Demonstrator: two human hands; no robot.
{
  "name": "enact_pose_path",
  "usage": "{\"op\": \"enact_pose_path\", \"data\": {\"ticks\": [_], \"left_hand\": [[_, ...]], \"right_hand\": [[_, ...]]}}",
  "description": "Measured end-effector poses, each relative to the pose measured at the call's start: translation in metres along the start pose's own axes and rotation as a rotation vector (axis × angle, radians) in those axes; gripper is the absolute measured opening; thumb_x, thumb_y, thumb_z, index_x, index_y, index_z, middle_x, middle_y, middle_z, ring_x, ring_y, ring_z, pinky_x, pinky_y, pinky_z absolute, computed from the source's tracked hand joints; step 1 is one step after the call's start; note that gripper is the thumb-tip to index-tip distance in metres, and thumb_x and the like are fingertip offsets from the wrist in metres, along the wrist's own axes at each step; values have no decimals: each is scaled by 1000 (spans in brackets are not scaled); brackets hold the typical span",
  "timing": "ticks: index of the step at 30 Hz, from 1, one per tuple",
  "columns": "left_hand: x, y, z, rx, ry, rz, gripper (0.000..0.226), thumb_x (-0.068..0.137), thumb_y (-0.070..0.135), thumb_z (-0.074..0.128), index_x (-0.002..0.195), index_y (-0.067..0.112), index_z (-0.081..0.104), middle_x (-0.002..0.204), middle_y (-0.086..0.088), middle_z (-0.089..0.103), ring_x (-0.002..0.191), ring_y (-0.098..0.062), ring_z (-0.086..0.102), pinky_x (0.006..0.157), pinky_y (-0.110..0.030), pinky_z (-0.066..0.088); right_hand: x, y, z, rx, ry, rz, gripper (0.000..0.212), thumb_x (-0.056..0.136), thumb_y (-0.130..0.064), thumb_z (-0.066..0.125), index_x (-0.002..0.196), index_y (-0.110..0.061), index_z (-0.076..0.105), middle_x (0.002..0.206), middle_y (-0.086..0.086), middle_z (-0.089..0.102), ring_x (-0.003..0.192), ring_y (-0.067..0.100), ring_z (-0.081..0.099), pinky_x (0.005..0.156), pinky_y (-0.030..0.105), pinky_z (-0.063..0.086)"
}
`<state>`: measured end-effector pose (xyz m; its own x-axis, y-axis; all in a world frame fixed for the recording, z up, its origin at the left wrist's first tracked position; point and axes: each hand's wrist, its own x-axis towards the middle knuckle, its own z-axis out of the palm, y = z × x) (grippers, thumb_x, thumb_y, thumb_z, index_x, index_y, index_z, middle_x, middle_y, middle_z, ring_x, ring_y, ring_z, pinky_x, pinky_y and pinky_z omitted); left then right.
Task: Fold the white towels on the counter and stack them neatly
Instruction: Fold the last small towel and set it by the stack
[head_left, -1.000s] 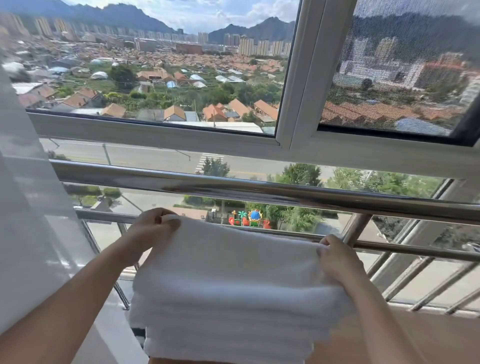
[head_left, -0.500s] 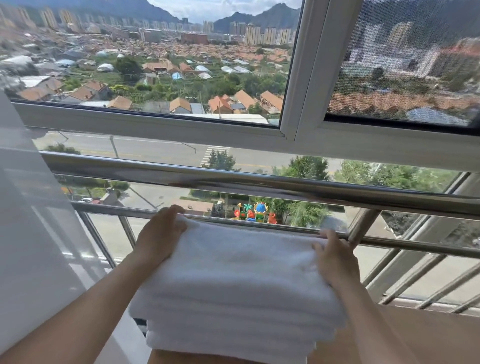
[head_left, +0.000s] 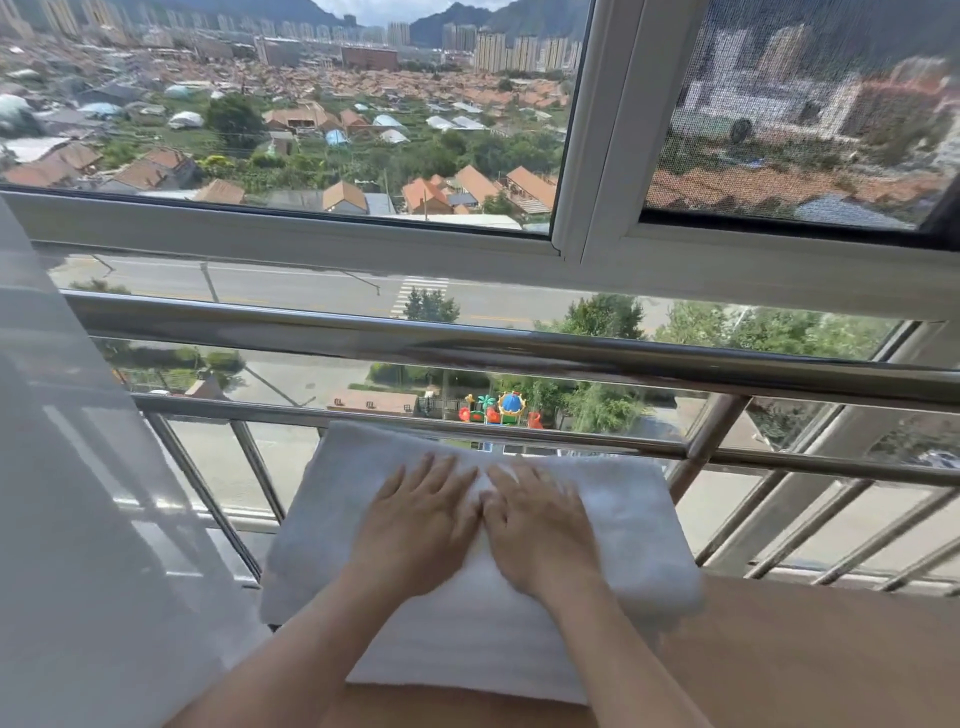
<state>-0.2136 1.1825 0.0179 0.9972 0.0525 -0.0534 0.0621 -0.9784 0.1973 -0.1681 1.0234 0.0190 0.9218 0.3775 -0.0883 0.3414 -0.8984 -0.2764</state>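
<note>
Two hands lie flat and side by side on the stack of white towels (head_left: 631, 525). My left hand (head_left: 415, 525) and right hand (head_left: 540, 530) both have the fingers straight and spread. The thumbs nearly touch at the middle, and the palms press down without gripping anything. The stack sits at the far left end of the wooden counter (head_left: 810, 654), with its far edge just beside the lower bar of the steel railing (head_left: 467, 338) under the window.

Step in hand, as I judge it: smoothing and flattening the top towel, late in the task, since what shows is already folded and piled. The next move probably calls for sweeping the palms outward toward the short edges. After that I would check that the layers line up, squaring any corner that sticks out.

Hard to make out: both hands are slightly blurred. My forearms cover the near middle of the stack, so I cannot count the layers from above. Its left corner meets a white panel (head_left: 78, 519), and I cannot tell whether it overhangs the counter there. The counter is cut off below and to the right, so any unfolded towel there would be out of view.
</note>
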Motion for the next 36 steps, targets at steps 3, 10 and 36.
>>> {"op": "enact_pose_path", "data": {"ticks": [3, 10, 36], "left_hand": [[-3, -20, -3, 72, -11, -22, 76, 91, 73, 3, 159, 39, 8, 169, 10, -1, 155, -12, -6, 125, -39, -3], [-13, -75, -17, 54, 8, -137, 73, 93, 72, 12, 159, 42, 6, 168, 11, -6, 155, -15, -11, 125, -42, 2], [-12, -82, -4, -3, 59, -143, 73, 91, 73, 10, 158, 45, 10, 169, 12, -2, 155, -14, -9, 124, -42, 10]], "right_hand": [[-3, 16, -2, -38, -19, 42, 67, 97, -68, 10, 158, -42, 14, 168, -8, 10, 155, 15, 4, 125, 46, 1], [-17, 81, -17, -7, -16, 240, 64, 98, -65, 11, 158, -43, 12, 169, -9, 7, 155, 14, 3, 124, 43, 6], [-15, 72, -11, -50, -41, 287, 62, 96, -67, 6, 156, -51, 7, 168, -14, -1, 155, 22, -3, 122, 55, 5]]}}
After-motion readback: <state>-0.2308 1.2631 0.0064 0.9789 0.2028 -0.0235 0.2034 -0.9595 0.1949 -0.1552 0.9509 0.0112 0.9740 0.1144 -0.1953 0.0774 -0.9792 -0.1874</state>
